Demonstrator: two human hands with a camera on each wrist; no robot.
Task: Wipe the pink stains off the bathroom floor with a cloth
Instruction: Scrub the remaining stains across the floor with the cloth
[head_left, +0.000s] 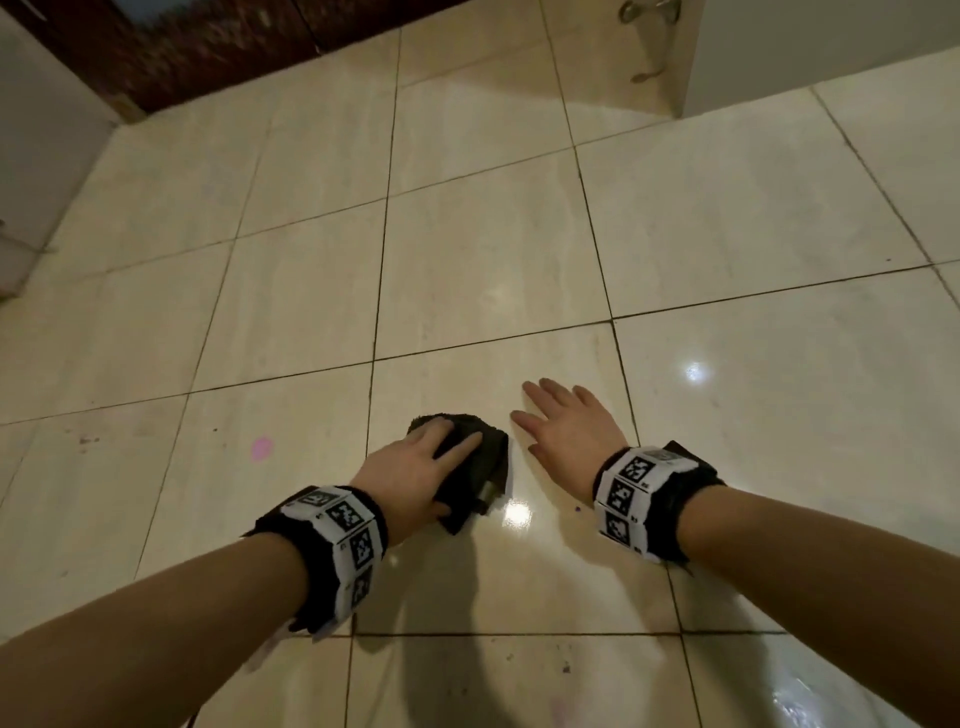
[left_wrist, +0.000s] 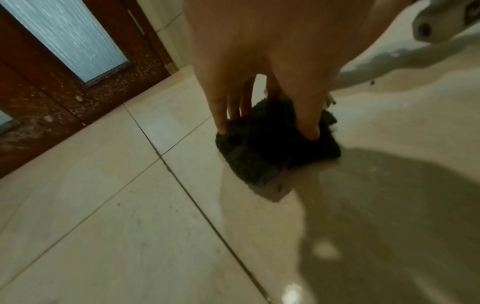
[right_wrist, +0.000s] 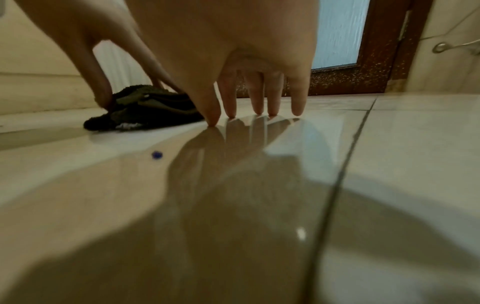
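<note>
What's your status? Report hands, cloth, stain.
Left hand grips cloth on floor. Right hand open, fingers spread on floor. Pink stain left of cloth, unwiped. Bare floor between.

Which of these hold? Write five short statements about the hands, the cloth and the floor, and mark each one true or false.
1. The left hand holds the dark cloth down on the floor. True.
2. The right hand grips the cloth too. False: its spread fingertips rest on bare tile beside the cloth.
3. A pink stain lies uncovered on the tile to the left of the cloth. True.
4. The cloth is white. False: it is dark, nearly black.
5. A wooden door with a frosted pane stands at the far edge of the floor. True.
</note>
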